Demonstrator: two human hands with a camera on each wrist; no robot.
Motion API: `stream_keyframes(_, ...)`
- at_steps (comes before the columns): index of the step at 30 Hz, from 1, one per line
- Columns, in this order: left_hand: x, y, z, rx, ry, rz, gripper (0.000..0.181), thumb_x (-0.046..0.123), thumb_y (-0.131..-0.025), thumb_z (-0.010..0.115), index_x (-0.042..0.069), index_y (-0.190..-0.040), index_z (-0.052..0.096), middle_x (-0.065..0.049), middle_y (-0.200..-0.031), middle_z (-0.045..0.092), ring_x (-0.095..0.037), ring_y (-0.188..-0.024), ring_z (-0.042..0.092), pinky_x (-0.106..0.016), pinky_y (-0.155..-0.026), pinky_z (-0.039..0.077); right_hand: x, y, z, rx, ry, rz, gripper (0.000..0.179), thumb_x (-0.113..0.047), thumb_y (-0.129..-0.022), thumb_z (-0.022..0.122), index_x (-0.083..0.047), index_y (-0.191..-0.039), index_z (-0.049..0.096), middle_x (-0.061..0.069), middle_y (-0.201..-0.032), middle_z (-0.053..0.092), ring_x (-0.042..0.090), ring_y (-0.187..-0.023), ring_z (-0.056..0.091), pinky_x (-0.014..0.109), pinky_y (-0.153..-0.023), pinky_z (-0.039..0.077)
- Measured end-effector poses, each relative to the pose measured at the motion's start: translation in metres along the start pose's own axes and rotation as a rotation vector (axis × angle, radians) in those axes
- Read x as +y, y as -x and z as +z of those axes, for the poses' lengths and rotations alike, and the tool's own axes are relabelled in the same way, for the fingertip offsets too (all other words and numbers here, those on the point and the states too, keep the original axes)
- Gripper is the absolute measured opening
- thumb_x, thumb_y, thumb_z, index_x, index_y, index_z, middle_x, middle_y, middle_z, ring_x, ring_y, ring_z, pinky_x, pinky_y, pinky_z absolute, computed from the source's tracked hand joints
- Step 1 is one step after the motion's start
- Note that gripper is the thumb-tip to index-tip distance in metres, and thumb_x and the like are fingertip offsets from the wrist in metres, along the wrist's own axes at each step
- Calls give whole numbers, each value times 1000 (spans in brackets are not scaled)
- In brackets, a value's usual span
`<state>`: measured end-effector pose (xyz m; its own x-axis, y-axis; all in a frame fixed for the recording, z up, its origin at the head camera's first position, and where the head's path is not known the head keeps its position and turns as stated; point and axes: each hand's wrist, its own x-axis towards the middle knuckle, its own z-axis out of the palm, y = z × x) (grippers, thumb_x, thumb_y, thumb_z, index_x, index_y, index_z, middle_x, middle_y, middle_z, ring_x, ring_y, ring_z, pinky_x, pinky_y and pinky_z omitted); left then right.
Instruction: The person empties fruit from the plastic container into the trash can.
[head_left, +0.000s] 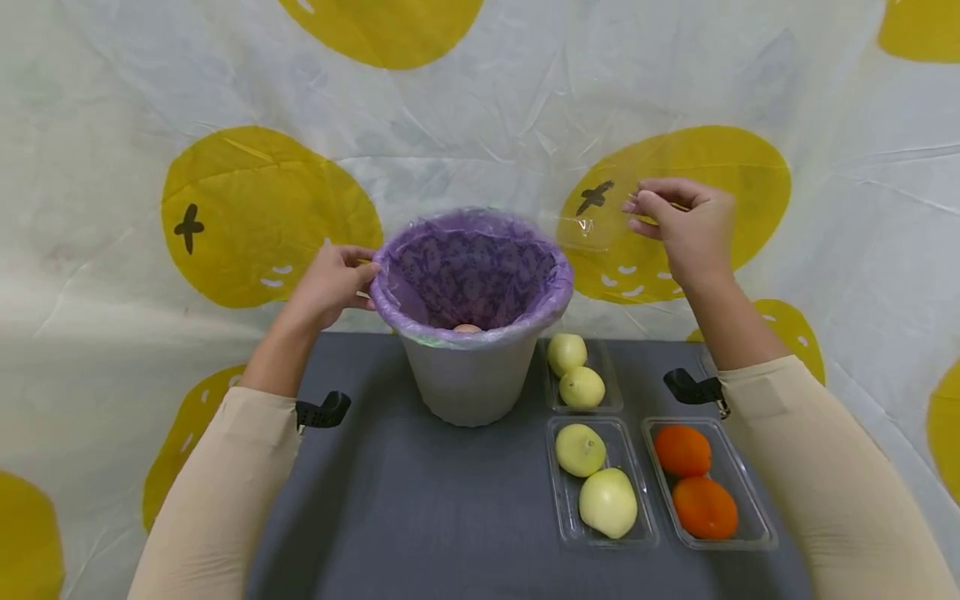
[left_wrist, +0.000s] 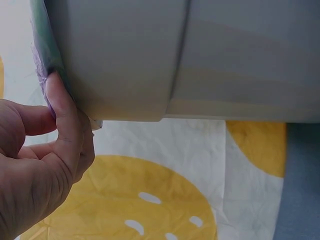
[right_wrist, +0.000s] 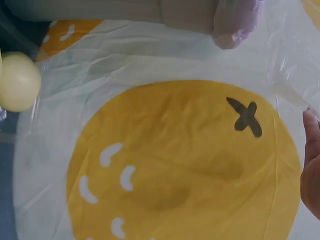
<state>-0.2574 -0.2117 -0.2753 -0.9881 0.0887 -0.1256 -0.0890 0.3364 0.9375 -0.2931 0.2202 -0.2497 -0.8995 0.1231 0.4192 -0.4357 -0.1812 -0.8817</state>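
Observation:
A pale waste bin (head_left: 471,383) lined with a purple plastic bag (head_left: 472,258) stands upright on the table. My left hand (head_left: 339,283) pinches its left rim, the thumb and fingers on the folded bag edge; the left wrist view shows this hand (left_wrist: 55,135) close, beside the bin wall (left_wrist: 125,60). To the right of the bin and above its rim, my right hand (head_left: 686,225) holds a clear, thin plastic piece (head_left: 585,229) between thumb and fingertips. In the right wrist view, only part of that hand (right_wrist: 312,170) shows, below the transparent plastic (right_wrist: 295,70). A pinkish round thing (head_left: 467,328) lies inside the bin.
Right of the bin, a clear tray (head_left: 611,408) and another in front of it (head_left: 566,533) each hold two pale yellow-green fruits. A third tray (head_left: 765,533) carries two orange fruits (head_left: 682,451). A patterned cloth (head_left: 465,100) hangs close behind the dark table (head_left: 420,517).

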Motion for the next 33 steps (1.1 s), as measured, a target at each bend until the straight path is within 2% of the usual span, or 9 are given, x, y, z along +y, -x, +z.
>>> stream_keyframes(3,1,0,0,9,-2,-1,50,14,-109,51,-4,-155,41,-12,-110,59,-14,-79,65,-25,-65,62,1,5,-13,25,-73,13,20,0,-87,79,9,-105,77,13,-92,76,21,-80,79,31,-68,62)
stream_keyframes(12,3,1,-1,8,-18,0,49,14,-110,49,-4,-155,42,-15,-115,58,-13,-79,65,-26,-67,63,13,24,-58,103,-80,-10,23,2,-87,79,13,-107,74,14,-91,75,22,-77,78,34,-70,60)
stream_keyframes(17,2,2,-1,5,-20,-4,49,14,-110,49,-4,-155,41,-17,-119,58,-13,-79,65,-24,-65,62,25,36,-85,144,-50,29,19,2,-88,78,9,-105,75,11,-89,77,19,-76,77,30,-71,61)
stream_keyframes(26,3,3,-1,11,-22,-10,49,14,-110,49,-4,-155,41,-16,-119,57,-13,-80,66,-25,-66,62,44,54,-121,175,104,194,11,-1,-92,73,-4,-103,75,3,-87,75,10,-73,77,23,-67,62)
stream_keyframes(31,4,3,-1,12,-26,-14,49,15,-110,49,-4,-155,41,-17,-121,57,-13,-81,66,-25,-67,62,62,61,-142,169,242,260,11,-5,-95,71,-13,-102,74,-5,-84,75,5,-71,75,20,-67,61)
stream_keyframes(33,3,3,0,12,-25,-11,49,15,-110,50,-4,-154,42,-18,-121,57,-13,-81,66,-25,-67,62,72,63,-152,143,321,281,11,-6,-96,70,-13,-104,72,-10,-82,74,2,-70,74,19,-65,60)
